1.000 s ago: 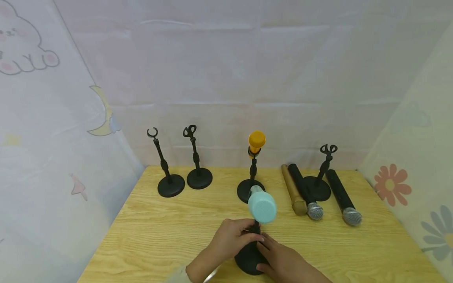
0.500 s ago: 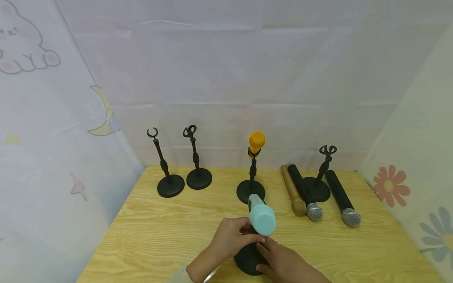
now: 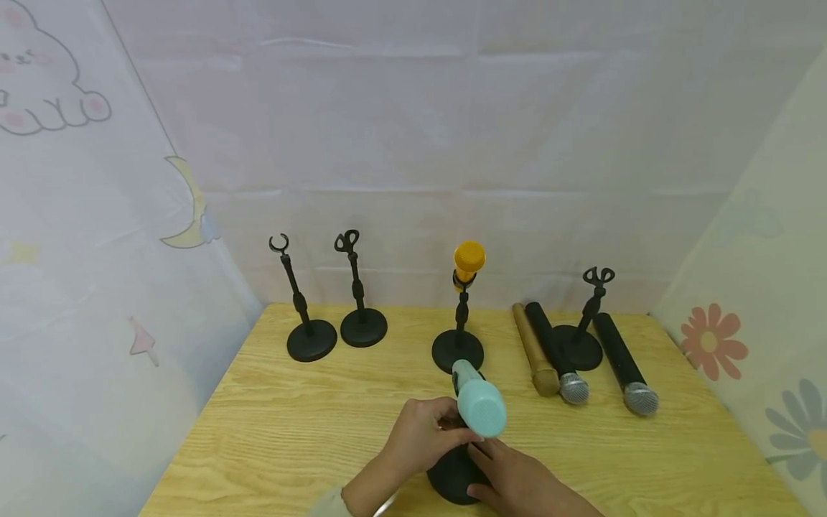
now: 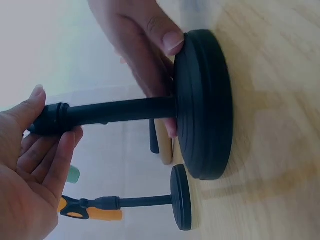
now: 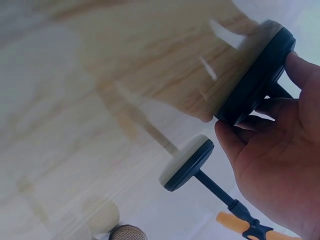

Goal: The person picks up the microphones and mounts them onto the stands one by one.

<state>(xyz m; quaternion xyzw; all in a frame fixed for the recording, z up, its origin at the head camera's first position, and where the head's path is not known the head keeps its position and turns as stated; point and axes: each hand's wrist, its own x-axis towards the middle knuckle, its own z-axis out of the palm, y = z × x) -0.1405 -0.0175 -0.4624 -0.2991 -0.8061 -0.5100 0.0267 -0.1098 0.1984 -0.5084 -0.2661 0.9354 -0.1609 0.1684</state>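
A mint-green microphone (image 3: 483, 408) sits in the clip of a black desk microphone stand (image 3: 454, 477), head toward me. My left hand (image 3: 418, 434) holds this stand's upper collar; in the left wrist view, thumb and fingers wrap the collar (image 4: 52, 117) above the thin pole (image 4: 120, 111). Low down, my right hand (image 3: 517, 475) grips the round base. In the right wrist view its thumb and fingers span the rim of the base (image 5: 260, 75), which rests on the wood. The microphone's head hides part of the pole in the head view.
Behind stands another stand with an orange microphone (image 3: 469, 256). Two bare stands, one with a C-shaped clip (image 3: 311, 339) and one beside it (image 3: 364, 327), are back left. At right lie a gold microphone (image 3: 535, 352) and two black ones (image 3: 561, 355) (image 3: 625, 362) around a bare stand (image 3: 581, 345).
The mint-green microphone has come down and slightly toward me, its head now lower over my hands. Both hands keep their hold on the stand in nearly the same place.
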